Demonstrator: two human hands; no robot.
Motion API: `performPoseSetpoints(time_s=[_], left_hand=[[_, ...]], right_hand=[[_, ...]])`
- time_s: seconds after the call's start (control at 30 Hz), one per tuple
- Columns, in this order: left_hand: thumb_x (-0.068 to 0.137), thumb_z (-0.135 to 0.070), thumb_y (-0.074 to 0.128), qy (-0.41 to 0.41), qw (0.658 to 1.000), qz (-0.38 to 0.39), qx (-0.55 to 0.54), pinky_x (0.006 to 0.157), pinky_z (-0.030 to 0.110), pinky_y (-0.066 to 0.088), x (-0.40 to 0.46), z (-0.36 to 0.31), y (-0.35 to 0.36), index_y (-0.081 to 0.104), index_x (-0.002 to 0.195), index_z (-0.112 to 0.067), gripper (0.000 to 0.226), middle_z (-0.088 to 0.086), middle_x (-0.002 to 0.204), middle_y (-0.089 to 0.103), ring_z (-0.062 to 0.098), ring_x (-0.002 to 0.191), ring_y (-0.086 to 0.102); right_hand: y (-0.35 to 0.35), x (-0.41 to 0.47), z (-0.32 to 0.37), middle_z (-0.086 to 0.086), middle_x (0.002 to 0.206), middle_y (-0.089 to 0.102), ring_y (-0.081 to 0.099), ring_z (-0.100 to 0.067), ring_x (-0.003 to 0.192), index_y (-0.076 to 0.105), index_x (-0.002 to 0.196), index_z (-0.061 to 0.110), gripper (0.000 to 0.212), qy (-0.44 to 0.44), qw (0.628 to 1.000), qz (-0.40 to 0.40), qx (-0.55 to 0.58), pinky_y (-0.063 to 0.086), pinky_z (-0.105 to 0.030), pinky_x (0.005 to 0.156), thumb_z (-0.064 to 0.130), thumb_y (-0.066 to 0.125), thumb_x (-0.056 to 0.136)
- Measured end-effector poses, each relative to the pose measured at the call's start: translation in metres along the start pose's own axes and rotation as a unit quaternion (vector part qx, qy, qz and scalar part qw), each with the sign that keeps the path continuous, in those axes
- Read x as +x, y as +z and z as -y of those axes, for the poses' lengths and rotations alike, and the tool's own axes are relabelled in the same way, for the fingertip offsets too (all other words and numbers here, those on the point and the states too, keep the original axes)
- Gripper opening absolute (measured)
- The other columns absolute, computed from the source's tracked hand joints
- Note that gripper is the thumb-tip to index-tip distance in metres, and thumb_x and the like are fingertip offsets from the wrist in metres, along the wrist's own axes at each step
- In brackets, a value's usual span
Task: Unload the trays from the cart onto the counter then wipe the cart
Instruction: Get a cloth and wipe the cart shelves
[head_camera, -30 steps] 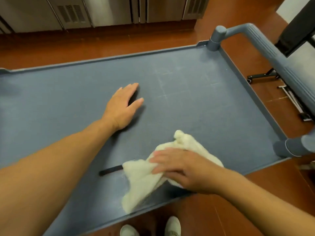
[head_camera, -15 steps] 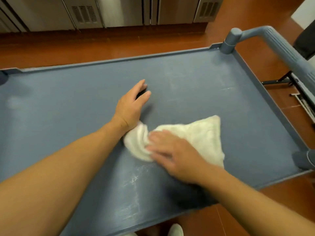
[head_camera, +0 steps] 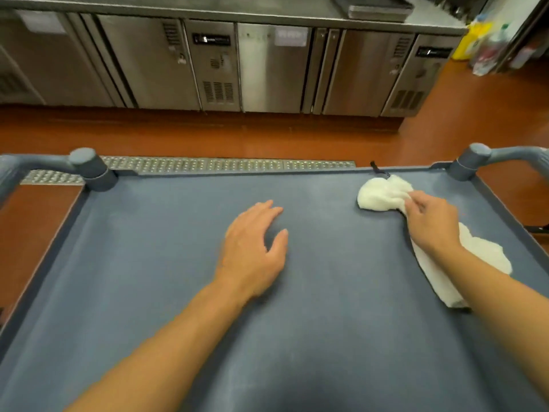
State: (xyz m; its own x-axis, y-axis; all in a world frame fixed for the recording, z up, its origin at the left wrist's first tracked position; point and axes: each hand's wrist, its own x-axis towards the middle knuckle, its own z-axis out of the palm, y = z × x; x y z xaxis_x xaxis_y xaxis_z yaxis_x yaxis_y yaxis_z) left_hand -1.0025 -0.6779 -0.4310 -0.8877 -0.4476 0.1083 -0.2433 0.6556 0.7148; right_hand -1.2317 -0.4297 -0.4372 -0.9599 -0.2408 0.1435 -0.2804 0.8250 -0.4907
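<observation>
The cart (head_camera: 154, 292) was a flat slate blue-grey, its corner posts (head_camera: 89, 169) a matching grey. On it, toward its far right corner, the cloth (head_camera: 383, 194) was creamy white with a small black loop (head_camera: 376, 169). Beyond the cart the floor (head_camera: 267, 135) was glossy orange-brown, crossed by a silver studded grate (head_camera: 225, 165), and the cabinets (head_camera: 267, 66) under the desk (head_camera: 237, 5) were brushed steel grey.

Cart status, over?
Left hand flat on cart. Right hand fingers pinching white cloth, far right corner. Nothing in the way.
</observation>
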Motion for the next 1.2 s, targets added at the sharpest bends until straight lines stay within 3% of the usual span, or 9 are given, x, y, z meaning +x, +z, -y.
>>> performPoseSetpoints(time_s=[0.17, 0.37, 0.47, 0.6, 0.73, 0.87, 1.0, 1.1, 1.2], left_hand=[[0.093, -0.063, 0.032, -0.256, 0.934, 0.022, 0.247, 0.121, 0.055, 0.027, -0.026, 0.105, -0.102, 0.035, 0.156, -0.025, 0.073, 0.010, 0.165, 0.033, 0.040, 0.152, 0.025], [0.100, -0.053, 0.044, -0.249, 0.964, 0.016, 0.095, 0.123, 0.048, 0.019, -0.054, 0.111, -0.122, 0.008, 0.165, -0.038, 0.076, 0.003, 0.173, 0.013, 0.024, 0.160, 0.004], [0.083, -0.064, 0.038, -0.275, 0.961, -0.017, -0.024, 0.125, 0.045, 0.021, -0.060, 0.121, -0.126, 0.015, 0.164, -0.037, 0.089, -0.006, 0.169, 0.025, 0.019, 0.159, 0.015], [0.084, -0.054, 0.059, -0.306, 0.854, -0.144, -0.395, 0.114, 0.032, 0.038, -0.056, 0.143, -0.137, 0.029, 0.161, -0.015, 0.092, 0.006, 0.146, 0.059, 0.017, 0.135, 0.056], [0.107, -0.033, 0.046, -0.322, 0.836, -0.113, -0.430, 0.112, 0.028, 0.036, -0.062, 0.143, -0.156, 0.048, 0.144, -0.008, 0.045, 0.014, 0.136, 0.065, 0.019, 0.131, 0.059], [0.088, -0.030, 0.068, -0.292, 0.905, -0.082, -0.298, 0.087, 0.020, 0.047, -0.057, 0.114, -0.172, 0.066, 0.111, -0.009, 0.031, 0.001, 0.097, 0.070, 0.006, 0.088, 0.063], [0.088, -0.029, 0.071, -0.139, 0.984, 0.021, -0.108, 0.100, 0.024, 0.047, -0.111, 0.046, -0.174, 0.066, 0.124, -0.021, 0.037, -0.002, 0.126, 0.067, 0.008, 0.117, 0.061], [0.089, -0.038, 0.075, -0.086, 0.976, 0.189, 0.063, 0.100, 0.034, 0.047, -0.175, 0.009, -0.138, 0.070, 0.121, -0.024, 0.035, -0.006, 0.119, 0.064, 0.014, 0.112, 0.059], [0.084, -0.053, 0.066, -0.078, 0.944, 0.253, 0.199, 0.099, 0.044, 0.046, -0.232, -0.009, -0.101, 0.067, 0.126, -0.023, 0.052, 0.002, 0.121, 0.060, 0.026, 0.111, 0.059]], right_hand=[[0.058, 0.033, 0.077, -0.022, 0.115, 0.071, 0.060, -0.038, 0.098, 0.073, 0.114, 0.001, 0.031, 0.063, 0.996, -0.034, 0.058, 0.045, -0.040, 0.089, 0.017, 0.047, 0.107], [0.134, -0.008, 0.200, -0.013, 0.093, 0.068, 0.057, -0.031, 0.086, 0.066, 0.086, 0.006, 0.027, -0.069, 0.992, 0.056, 0.092, 0.040, -0.038, 0.076, 0.016, 0.048, 0.104], [0.173, -0.073, 0.265, -0.006, 0.091, 0.066, 0.060, -0.033, 0.090, 0.066, 0.084, 0.008, 0.022, -0.232, 0.950, 0.185, 0.095, 0.037, -0.036, 0.100, 0.013, 0.052, 0.101], [0.170, -0.139, 0.271, -0.001, 0.095, 0.069, 0.055, -0.019, 0.085, 0.072, 0.095, 0.010, 0.022, -0.323, 0.904, 0.238, 0.148, 0.028, -0.028, 0.108, 0.017, 0.053, 0.104], [0.114, -0.219, 0.229, 0.000, 0.103, 0.069, 0.046, -0.008, 0.091, 0.074, 0.107, 0.008, 0.021, -0.365, 0.855, 0.328, 0.170, 0.034, -0.021, 0.101, 0.017, 0.055, 0.104], [0.052, -0.282, 0.195, 0.006, 0.135, 0.065, 0.049, -0.001, 0.131, 0.075, 0.123, 0.013, 0.025, -0.318, 0.821, 0.438, 0.180, 0.017, -0.005, 0.114, 0.019, 0.061, 0.103], [0.000, -0.304, 0.158, 0.006, 0.140, 0.063, 0.047, -0.002, 0.136, 0.069, 0.133, 0.017, 0.037, -0.237, 0.857, 0.410, 0.203, 0.028, -0.018, 0.119, 0.024, 0.072, 0.097], [-0.025, -0.292, 0.114, 0.001, 0.127, 0.067, 0.055, -0.021, 0.120, 0.074, 0.126, 0.021, 0.042, -0.199, 0.928, 0.279, 0.146, 0.043, -0.037, 0.108, 0.029, 0.083, 0.085], [-0.033, -0.293, 0.087, -0.001, 0.129, 0.057, 0.049, -0.025, 0.120, 0.074, 0.125, 0.027, 0.043, -0.212, 0.917, 0.337, 0.008, 0.044, -0.043, 0.105, 0.036, 0.083, 0.084]])
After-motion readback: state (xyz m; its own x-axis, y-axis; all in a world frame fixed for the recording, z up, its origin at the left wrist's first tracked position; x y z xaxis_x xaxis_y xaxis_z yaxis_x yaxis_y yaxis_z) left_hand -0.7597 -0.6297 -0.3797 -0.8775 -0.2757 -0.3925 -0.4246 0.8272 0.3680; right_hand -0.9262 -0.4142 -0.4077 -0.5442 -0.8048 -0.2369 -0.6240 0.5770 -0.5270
